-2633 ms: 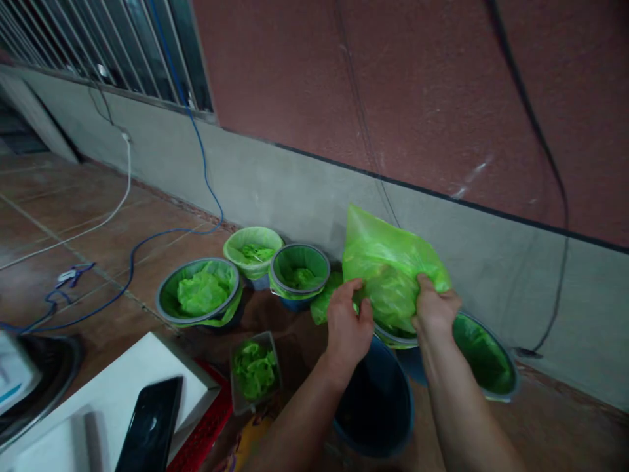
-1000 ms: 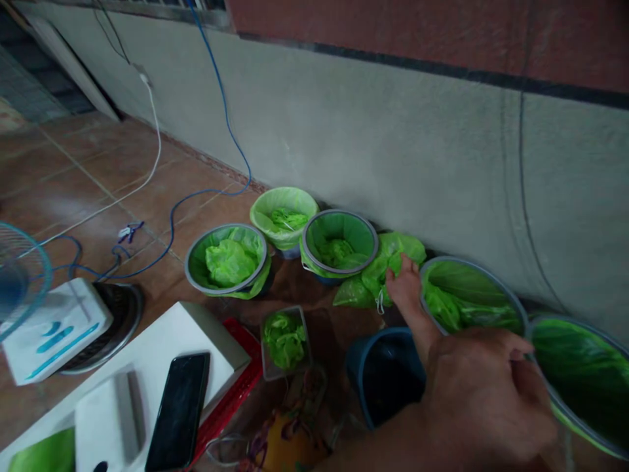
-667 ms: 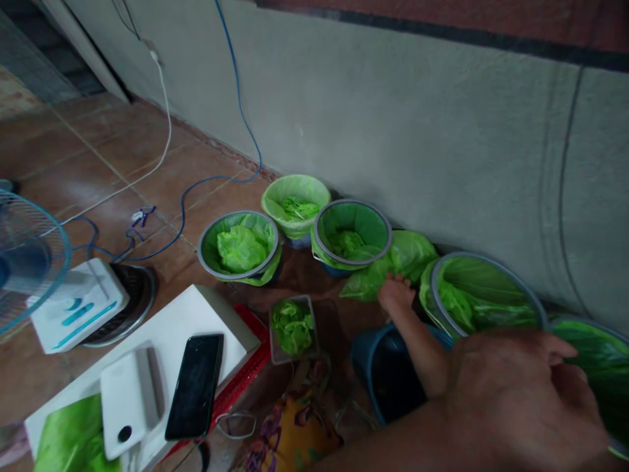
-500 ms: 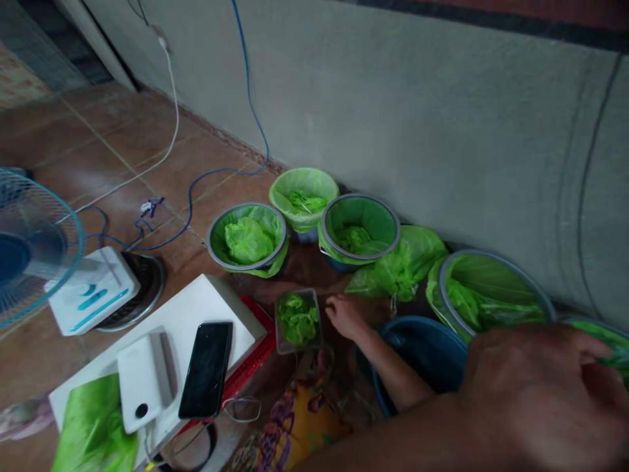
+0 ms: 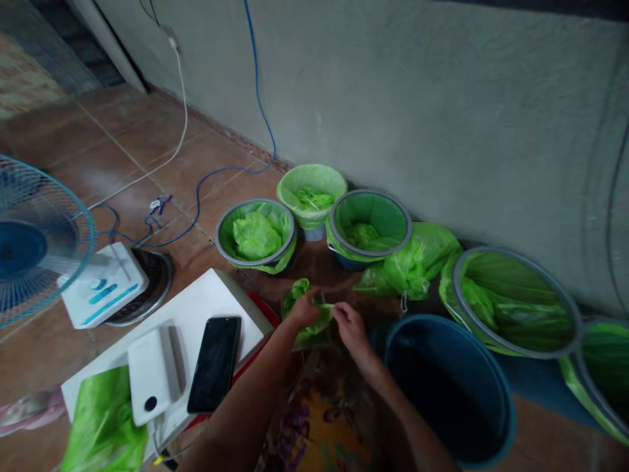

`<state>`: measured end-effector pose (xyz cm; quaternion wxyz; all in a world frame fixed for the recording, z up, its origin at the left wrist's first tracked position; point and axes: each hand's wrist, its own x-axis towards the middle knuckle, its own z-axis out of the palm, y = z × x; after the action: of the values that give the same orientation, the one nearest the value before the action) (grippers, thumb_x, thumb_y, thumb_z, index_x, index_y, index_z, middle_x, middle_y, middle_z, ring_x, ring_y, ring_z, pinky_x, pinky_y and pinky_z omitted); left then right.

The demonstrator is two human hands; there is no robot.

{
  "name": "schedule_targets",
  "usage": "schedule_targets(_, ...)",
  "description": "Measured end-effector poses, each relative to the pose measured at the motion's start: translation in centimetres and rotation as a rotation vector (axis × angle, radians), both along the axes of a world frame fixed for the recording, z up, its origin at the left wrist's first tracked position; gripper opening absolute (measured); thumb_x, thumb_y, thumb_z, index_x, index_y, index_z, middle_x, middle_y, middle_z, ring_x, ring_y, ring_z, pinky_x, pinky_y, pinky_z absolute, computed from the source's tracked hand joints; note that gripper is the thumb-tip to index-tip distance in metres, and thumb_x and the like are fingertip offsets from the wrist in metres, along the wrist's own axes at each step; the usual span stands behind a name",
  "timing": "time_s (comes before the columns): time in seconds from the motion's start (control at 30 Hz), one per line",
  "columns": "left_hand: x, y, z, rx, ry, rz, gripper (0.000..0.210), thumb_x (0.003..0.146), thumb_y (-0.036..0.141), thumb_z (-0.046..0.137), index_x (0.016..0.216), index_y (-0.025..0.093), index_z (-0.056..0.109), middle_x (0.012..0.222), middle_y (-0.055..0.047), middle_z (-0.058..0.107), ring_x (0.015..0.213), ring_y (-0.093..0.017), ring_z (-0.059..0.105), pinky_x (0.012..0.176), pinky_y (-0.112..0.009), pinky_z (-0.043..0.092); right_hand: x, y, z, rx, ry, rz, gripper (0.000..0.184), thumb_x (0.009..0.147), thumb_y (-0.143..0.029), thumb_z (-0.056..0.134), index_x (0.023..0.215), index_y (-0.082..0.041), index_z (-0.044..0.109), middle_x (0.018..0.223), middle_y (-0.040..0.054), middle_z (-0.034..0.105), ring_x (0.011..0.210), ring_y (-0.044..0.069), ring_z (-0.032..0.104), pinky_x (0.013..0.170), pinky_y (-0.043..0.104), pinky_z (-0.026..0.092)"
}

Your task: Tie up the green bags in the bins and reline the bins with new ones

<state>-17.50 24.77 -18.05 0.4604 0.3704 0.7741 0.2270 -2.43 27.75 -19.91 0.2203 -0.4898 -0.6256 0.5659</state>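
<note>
Both hands are down on the floor just left of the empty blue bucket point(image 5: 445, 387), working at one folded green bag point(image 5: 305, 313): the left hand point(image 5: 303, 309) has its grip pinched closed on the crumpled upper part, the right hand point(image 5: 350, 326) has its grip nipped together on a thin edge or strip drawn out between them. That film looks feather-light, limp and slick, the sort that slides between fingers and tears if yanked, so the hem or a bunched corner is the place to hold it, not the flat face. The bag's lower half is lost behind the left wrist, and whether it sits in a small tray beside the bucket I cannot tell. Beyond the bucket, lined buckets point(image 5: 369, 226) stand along the wall; the rightmost is cut off, and motion blurs the fingertips.
</note>
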Motion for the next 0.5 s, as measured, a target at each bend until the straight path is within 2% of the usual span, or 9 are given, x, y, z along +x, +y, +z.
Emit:
schedule_targets(0.1, 0.4, -2.9, -4.9, -0.097, 0.034, -0.126, 0.080, 0.061, 0.008, 0.067, 0.139, 0.018, 0.051, 0.134, -0.009, 0.060, 0.120, -0.025, 0.058, 0.103, -0.034, 0.045, 2.4, 0.2, 1.1, -0.375, 0.328, -0.302, 0.034, 0.071, -0.049, 0.070, 0.085, -0.021, 0.060, 0.080, -0.0005, 0.066, 0.075, 0.016, 0.062, 0.069, 0.029, 0.049)
schedule_targets(0.17, 1.1, -3.8, -6.9, -0.129, 0.127, -0.119, 0.081, 0.060, 0.012, 0.071, 0.138, 0.017, 0.052, 0.139, -0.012, 0.055, 0.130, -0.029, 0.050, 0.110, -0.040, 0.039, 3.2, 0.2, 2.0, -0.540, 0.408, -0.455, 0.040, 0.061, -0.048, 0.078, 0.081, -0.021, 0.057, 0.076, -0.0024, 0.065, 0.070, 0.015, 0.063, 0.064, 0.028, 0.049)
schedule_targets(0.2, 1.3, -4.1, -7.6, -0.138, 0.161, -0.100, 0.081, 0.060, 0.016, 0.073, 0.138, 0.015, 0.052, 0.141, -0.014, 0.053, 0.132, -0.032, 0.046, 0.111, -0.043, 0.036, 3.5, 0.3, 2.6, -0.568, 0.417, -0.517, 0.042, 0.057, -0.047, 0.080, 0.080, -0.021, 0.056, 0.074, -0.0029, 0.064, 0.067, 0.015, 0.062, 0.062, 0.027, 0.049)
schedule_targets(0.27, 1.4, -4.3, -8.7, -0.132, 0.203, -0.039, 0.081, 0.063, 0.023, 0.074, 0.140, 0.012, 0.049, 0.141, -0.018, 0.052, 0.133, -0.035, 0.045, 0.112, -0.046, 0.034, 3.9, 0.3, 3.9, -0.525, 0.416, -0.614, 0.043, 0.057, -0.046, 0.081, 0.080, -0.020, 0.056, 0.072, -0.0037, 0.063, 0.065, 0.013, 0.061, 0.060, 0.026, 0.049)
schedule_targets(0.37, 1.0, -4.4, -9.4, -0.074, 0.188, 0.062, 0.073, 0.067, 0.023, 0.073, 0.136, 0.012, 0.052, 0.132, -0.016, 0.060, 0.124, -0.032, 0.054, 0.107, -0.041, 0.040, 5.0, 0.7, 6.9, -0.343, 0.441, -0.706, 0.036, 0.065, -0.044, 0.078, 0.083, -0.020, 0.057, 0.070, -0.0057, 0.059, 0.063, 0.009, 0.058, 0.059, 0.022, 0.048)
schedule_targets(0.5, 0.6, -4.6, -9.5, -0.010, 0.079, 0.103, 0.051, 0.071, 0.021, 0.071, 0.121, 0.018, 0.063, 0.118, -0.007, 0.070, 0.109, -0.027, 0.064, 0.096, -0.035, 0.049, 7.8, 2.0, 11.9, -0.057, 0.449, -0.661, 0.022, 0.074, -0.035, 0.073, 0.080, -0.020, 0.058, 0.069, -0.0053, 0.058, 0.061, 0.008, 0.056, 0.060, 0.021, 0.048)
